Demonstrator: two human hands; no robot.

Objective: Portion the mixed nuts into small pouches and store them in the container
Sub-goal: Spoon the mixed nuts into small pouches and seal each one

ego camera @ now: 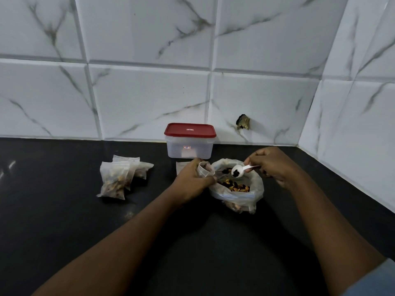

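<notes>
White spoon [241,170] held beside small pouch [205,168]
The small pouch is gripped at its mouth by the left hand [193,178], in front of the red-lidded container [190,144]. The white spoon, carrying dark pieces, is pinched by the right hand [271,163], just right of the pouch, above the bag of mixed nuts [237,189]. Filled pouches [113,178] are piled left of the container.

Nothing really readable here tbh. The container [199,150] has a tiny red-and-blue sticker [186,147] on its front wall and a small white mark [189,129] in the middle of its red lid [177,131], but both are too small and blurry to make out.
</notes>
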